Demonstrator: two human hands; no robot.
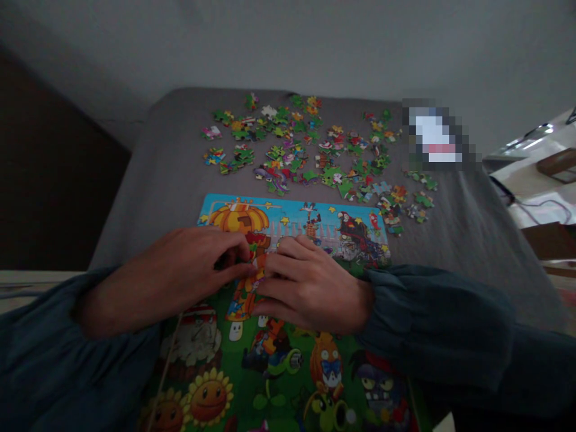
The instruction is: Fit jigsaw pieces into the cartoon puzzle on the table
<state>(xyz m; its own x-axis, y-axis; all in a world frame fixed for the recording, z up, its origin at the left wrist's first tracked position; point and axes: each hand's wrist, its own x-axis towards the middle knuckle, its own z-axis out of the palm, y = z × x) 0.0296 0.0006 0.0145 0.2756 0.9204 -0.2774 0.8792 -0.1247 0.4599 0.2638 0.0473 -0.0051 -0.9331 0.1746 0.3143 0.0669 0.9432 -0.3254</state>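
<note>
A colourful cartoon jigsaw board [288, 360] lies on a grey cloth in front of me, with a blue sky strip at its far edge and green plants and sunflowers near me. My left hand [180, 276] and my right hand [310, 288] meet over its upper middle, fingertips together on a small orange and red puzzle piece [255, 269] that they press against the board. Both arms wear dark teal sleeves. Most of the piece is hidden under the fingers.
Several loose puzzle pieces [297, 147] are scattered across the grey cloth [157, 174] beyond the board, spreading to the right [405, 204]. A blurred white object [434, 138] sits at the far right. Shelves and cables show past the right edge.
</note>
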